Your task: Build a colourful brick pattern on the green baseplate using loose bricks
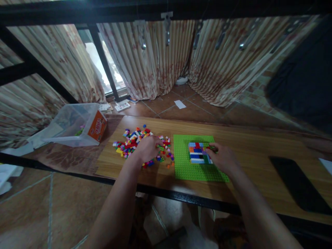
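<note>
A light-green baseplate [181, 169] lies on the wooden board, with a block of stacked building bricks [198, 154] in blue, white, orange and red on it. My right hand [224, 157] is at the block's right side, finger and thumb closed on a small brick [213, 148] that looks red and green. Left of the plate spreads a pile of loose coloured bricks [132, 140]. My left hand [148, 148] reaches into the pile's right part, fingers curled down among the bricks. What those fingertips hold, if anything, is hidden.
A clear plastic box [75, 136] with an orange label stands at the left, a few pieces inside. A black flat object [298, 183] lies on the wooden board [249, 145] at right. Curtains [166, 65] hang behind, above a tiled floor.
</note>
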`<state>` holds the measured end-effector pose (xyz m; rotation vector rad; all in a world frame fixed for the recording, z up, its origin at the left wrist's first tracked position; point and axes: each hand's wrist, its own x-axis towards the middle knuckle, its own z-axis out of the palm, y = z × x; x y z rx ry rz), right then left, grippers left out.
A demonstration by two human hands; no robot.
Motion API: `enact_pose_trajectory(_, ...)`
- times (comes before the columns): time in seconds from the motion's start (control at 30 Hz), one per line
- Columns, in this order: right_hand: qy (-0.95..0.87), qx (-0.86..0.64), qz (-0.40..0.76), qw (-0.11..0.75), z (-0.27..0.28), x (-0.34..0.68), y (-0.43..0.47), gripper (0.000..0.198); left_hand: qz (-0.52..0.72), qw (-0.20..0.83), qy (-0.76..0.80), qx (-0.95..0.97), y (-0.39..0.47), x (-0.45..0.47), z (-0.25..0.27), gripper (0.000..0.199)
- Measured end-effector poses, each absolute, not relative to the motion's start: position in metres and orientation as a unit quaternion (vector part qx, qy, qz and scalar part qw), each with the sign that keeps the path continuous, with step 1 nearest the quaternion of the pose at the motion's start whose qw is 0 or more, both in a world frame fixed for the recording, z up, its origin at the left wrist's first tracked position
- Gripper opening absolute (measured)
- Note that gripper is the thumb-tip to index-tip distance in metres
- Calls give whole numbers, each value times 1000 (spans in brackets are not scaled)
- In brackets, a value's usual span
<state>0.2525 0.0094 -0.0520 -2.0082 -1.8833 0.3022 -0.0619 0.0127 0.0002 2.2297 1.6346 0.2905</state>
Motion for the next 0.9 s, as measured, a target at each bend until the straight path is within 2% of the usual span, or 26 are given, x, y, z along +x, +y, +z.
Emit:
enact_pose_trajectory(0.3, -653, -728, 134, 162, -38, 252, 6, 39, 27, 127, 606, 785, 9, -46, 3, 31)
enact_pose_trajectory(0.67, -617, -733, 159, 238, -26, 264, 9, 36, 21, 115, 603, 789, 12, -48, 3, 22)
enact_pose_trajectory(0.9, -604, -731, 161, 273, -25, 262, 10, 32, 32, 145, 599, 786, 15, -49, 11, 19)
